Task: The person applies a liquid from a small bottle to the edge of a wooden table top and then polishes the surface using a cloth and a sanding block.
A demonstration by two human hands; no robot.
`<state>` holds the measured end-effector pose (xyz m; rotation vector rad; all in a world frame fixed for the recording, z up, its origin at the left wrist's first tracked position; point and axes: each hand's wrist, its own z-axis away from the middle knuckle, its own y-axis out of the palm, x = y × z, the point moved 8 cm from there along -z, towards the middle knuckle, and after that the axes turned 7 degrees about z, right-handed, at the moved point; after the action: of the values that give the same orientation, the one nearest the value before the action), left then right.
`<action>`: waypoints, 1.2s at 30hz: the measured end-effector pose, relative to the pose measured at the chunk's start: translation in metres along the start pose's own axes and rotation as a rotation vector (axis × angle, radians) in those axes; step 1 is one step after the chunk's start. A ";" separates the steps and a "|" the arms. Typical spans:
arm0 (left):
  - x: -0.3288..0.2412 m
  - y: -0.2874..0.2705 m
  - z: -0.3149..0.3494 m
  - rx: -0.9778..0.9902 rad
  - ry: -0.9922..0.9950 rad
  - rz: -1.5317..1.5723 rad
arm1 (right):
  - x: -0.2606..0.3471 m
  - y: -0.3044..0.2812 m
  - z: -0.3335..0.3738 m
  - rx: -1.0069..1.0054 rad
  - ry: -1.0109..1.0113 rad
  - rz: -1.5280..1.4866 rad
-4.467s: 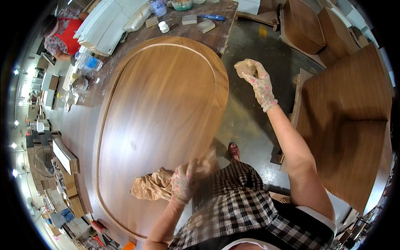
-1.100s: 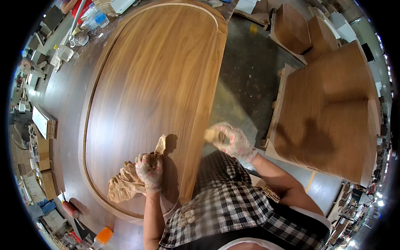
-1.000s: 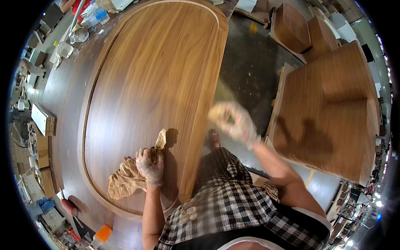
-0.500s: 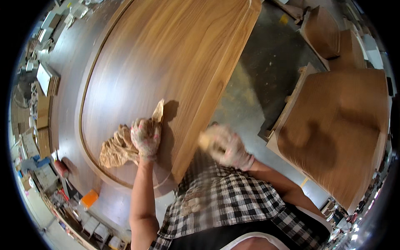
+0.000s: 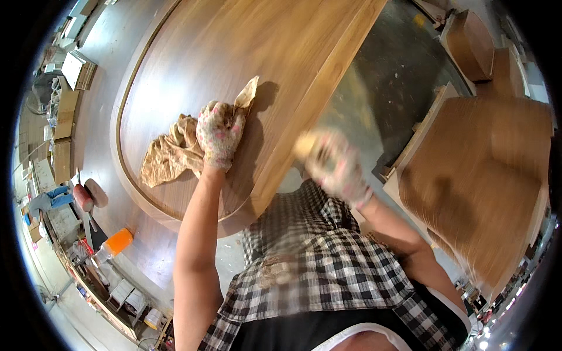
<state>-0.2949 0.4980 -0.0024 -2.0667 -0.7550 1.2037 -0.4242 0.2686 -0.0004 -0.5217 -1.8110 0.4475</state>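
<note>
A brown, stained rag (image 5: 171, 153) lies bunched on a wood-grain panel (image 5: 252, 52) with a rounded near end and a dark groove along its left border. My left hand (image 5: 220, 133), in a speckled white work glove, is closed round the rag, and one corner of the cloth sticks out beyond the fist. To the right, past the panel's edge, my gloved right hand (image 5: 341, 167) is in the air, smeared by motion. Its fingers are curled on a small yellowish piece (image 5: 304, 145), too blurred to name. That hand does not touch the panel.
Left of the panel are a bottle of orange liquid (image 5: 118, 240) and a red cylindrical object (image 5: 83, 198). Curved wooden sheets (image 5: 486, 199) are stacked at right, with a smaller curved piece (image 5: 469, 45) beyond. Cardboard boxes (image 5: 63, 158) and a person in jeans (image 5: 57, 196) appear far left.
My left hand has pushed away from me and slightly right, dragging the rag along the panel. My right hand has risen up and to the right, still holding the yellowish piece.
</note>
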 end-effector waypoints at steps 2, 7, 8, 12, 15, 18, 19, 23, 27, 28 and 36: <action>0.013 -0.007 0.003 0.000 -0.139 0.256 | 0.008 -0.022 -0.035 -0.170 -0.085 0.383; 0.009 -0.069 0.048 -0.060 -0.196 0.392 | 0.031 0.017 0.028 -0.087 -0.013 0.395; 0.012 -0.087 0.064 -0.048 -0.260 0.476 | 0.051 0.031 0.061 -0.125 -0.100 0.413; 0.012 -0.159 0.124 -0.045 -0.286 0.635 | 0.089 0.060 0.096 0.005 -0.041 0.193; 0.031 -0.182 0.166 -0.118 -0.127 0.506 | 0.072 0.030 0.051 -0.215 0.199 0.286; 0.015 -0.187 0.177 -0.034 0.178 0.025 | 0.057 0.031 0.057 -0.304 0.149 0.427; 0.017 -0.186 0.186 -0.029 0.231 -0.086 | 0.063 0.048 0.070 -0.245 0.160 0.434; 0.042 -0.174 0.202 -0.008 0.085 0.181 | 0.121 0.099 0.134 -0.163 0.051 0.198; 0.056 -0.169 0.206 -0.027 -0.034 0.319 | 0.110 0.066 0.093 -0.207 0.154 0.261; 0.058 -0.170 0.205 -0.076 -0.013 0.385 | 0.097 0.050 0.081 -0.286 0.149 0.305; 0.105 -0.203 0.245 -0.284 -0.462 0.886 | 0.150 0.145 0.145 -0.144 -0.054 0.325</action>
<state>-0.5022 0.7608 -0.0027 -2.4798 -0.1581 2.2110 -0.5832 0.4662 -0.0028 -0.9189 -1.8242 0.5570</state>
